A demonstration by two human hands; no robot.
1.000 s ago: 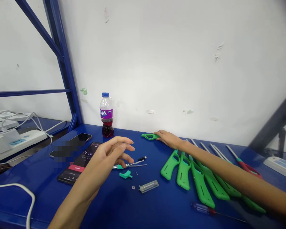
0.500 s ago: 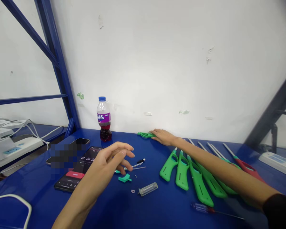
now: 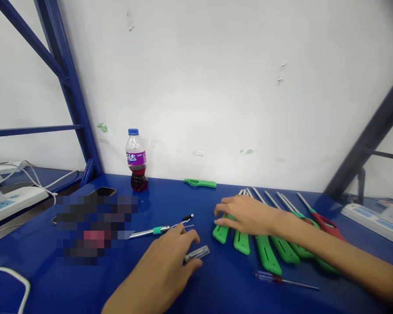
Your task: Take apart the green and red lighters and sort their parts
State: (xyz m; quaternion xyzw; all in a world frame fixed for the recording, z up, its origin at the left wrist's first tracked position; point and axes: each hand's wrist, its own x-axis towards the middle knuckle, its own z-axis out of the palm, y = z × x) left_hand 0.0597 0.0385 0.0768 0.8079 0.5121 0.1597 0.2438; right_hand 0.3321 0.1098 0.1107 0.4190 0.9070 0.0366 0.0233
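My left hand (image 3: 170,261) is low over the table, thumb and index finger apart on either side of a small clear plastic tank (image 3: 199,253). Its other fingers are partly hidden. Beyond it lie a metal tube with a teal collar (image 3: 157,230) and a small black part (image 3: 187,217) on thin wires. My right hand (image 3: 245,213), fingers spread and bent, hovers over or touches the nearest green gas lighters (image 3: 221,233); contact is unclear. Several green lighters (image 3: 268,257) lie fanned out under my right forearm. Against the wall rests a green handle shell (image 3: 200,183), with no hand on it.
A screwdriver (image 3: 268,277) lies in front of the lighters, and a red lighter (image 3: 327,224) at their right. A drink bottle (image 3: 137,161) stands at the back left. Phones, partly blurred out, lie left. Power strips (image 3: 376,222) and a white cable (image 3: 24,283) are at the sides.
My right hand has let go of the green shell by the wall and come back over the lighters. My left hand has lowered to the clear tank, covering the small teal piece.
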